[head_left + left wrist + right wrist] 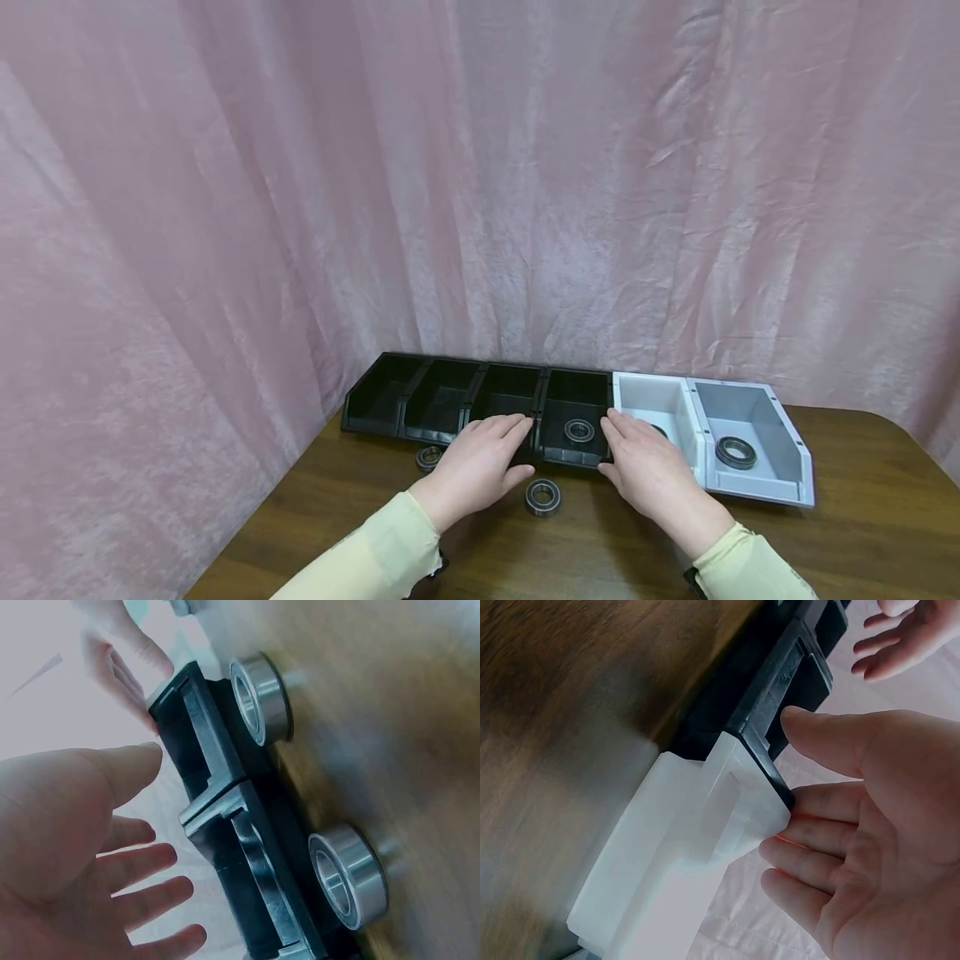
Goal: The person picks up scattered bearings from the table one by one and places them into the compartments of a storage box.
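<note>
My left hand [480, 462] hovers over the front of the black bins [442, 435], fingers extended and holding nothing. In the left wrist view its fingers [154, 900] are spread beside the bin fronts. My right hand [648, 462] is at the divide between the rightmost black bin [573, 456] and the white bin [697, 467]; its fingertips lie right at the bin corner in the right wrist view. A metal ball bearing [579, 431] lies inside that black bin. Another bearing [542, 497] rests on the table between the hands, and a third bearing [429, 457] is partly behind my left hand.
At the right end of the row, a grey bin [791, 467] holds a bearing [736, 452]. A further bearing [660, 431] in the white bin is mostly hidden by my right hand. The bins stand on a wooden table [862, 475] before a pink curtain [525, 208].
</note>
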{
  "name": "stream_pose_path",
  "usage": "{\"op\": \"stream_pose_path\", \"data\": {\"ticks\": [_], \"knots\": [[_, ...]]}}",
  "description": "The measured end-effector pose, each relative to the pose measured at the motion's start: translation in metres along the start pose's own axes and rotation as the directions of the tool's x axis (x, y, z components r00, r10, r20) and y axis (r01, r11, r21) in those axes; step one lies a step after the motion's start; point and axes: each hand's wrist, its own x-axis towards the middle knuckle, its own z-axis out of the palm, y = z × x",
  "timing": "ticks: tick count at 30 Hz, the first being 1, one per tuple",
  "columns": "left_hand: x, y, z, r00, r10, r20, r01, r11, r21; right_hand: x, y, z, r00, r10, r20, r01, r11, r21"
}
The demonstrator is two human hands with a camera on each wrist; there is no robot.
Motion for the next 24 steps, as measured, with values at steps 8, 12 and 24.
{"op": "stream_pose_path", "data": {"ticks": [8,12,24], "knots": [[-0.015,0.01,-0.006,0.998,0.057,-0.015,-0.056,0.997,0.052,0.001,0.0,-0.003,0.998,0.02,0.058,-0.021,1.0,0.021],[-0.019,0.015,-0.008,0.997,0.08,-0.016,-0.079,0.995,0.056,0.001,-0.001,-0.003,0.997,0.026,0.079,-0.028,0.999,0.028],[-0.024,0.024,-0.006,0.992,0.117,0.038,-0.117,0.993,0.018,0.0,0.0,-0.001,0.997,0.024,0.077,-0.027,0.999,0.035]]}}
